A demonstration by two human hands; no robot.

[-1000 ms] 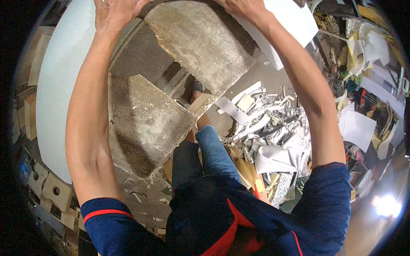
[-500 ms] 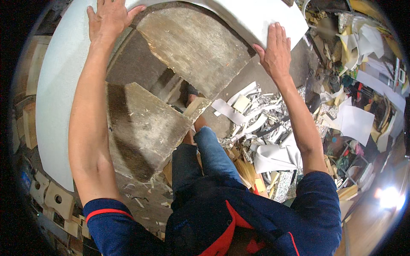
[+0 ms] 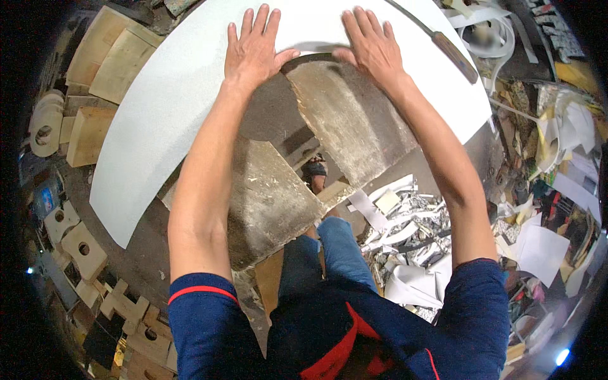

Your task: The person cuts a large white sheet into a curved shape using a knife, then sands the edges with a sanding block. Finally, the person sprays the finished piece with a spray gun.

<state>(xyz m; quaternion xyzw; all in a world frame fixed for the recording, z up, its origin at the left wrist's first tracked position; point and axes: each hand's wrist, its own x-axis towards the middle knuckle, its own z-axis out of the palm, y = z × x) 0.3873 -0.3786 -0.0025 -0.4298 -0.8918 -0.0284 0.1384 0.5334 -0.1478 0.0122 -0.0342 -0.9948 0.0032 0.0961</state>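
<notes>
My left hand [image 3: 252, 56] lies spread on a large, curved white sheet [image 3: 152, 126], its thumb at the inner curved edge. My right hand [image 3: 375, 54] rests likewise to the right of it, fingers extended on the sheet, thumb beside that same edge. A long blade with a wooden handle [image 3: 455, 57] lies on the sheet beyond my right hand. Beneath the curve are worn, stained boards [image 3: 266, 209] with a gap between them, through which a sandaled foot [image 3: 315, 170] shows.
Wooden blocks [image 3: 92, 136] and cut pieces with holes [image 3: 83, 247] are piled on the left. A heap of white and speckled offcuts [image 3: 411, 247] lies at lower right, with more scrap sheets [image 3: 541, 250] and white strips [image 3: 491, 44] along the right side.
My hands have moved closer together along the sheet's inner curve. The view has shifted, so the sheet and boards appear further right and the blade now shows at top right.
</notes>
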